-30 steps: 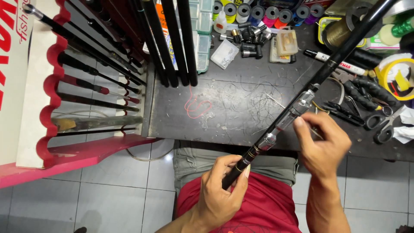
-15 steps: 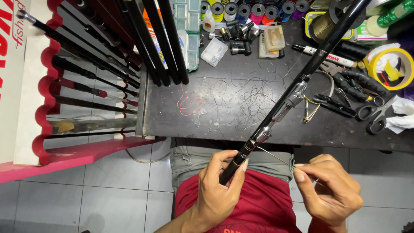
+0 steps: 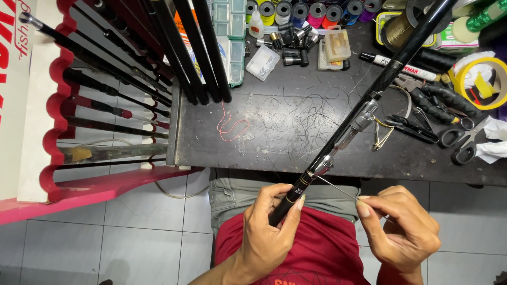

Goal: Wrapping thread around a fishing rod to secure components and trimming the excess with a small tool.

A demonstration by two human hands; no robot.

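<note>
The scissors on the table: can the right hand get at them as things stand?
Probably not at once: the right hand pinches a thin thread from the rod. The path to the scissors looks free.

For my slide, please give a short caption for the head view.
Left hand grips a black fishing rod while right hand pulls thin thread taut.

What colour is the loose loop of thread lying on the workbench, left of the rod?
Red thread, on the dark workbench; clearest in the head view.
</note>
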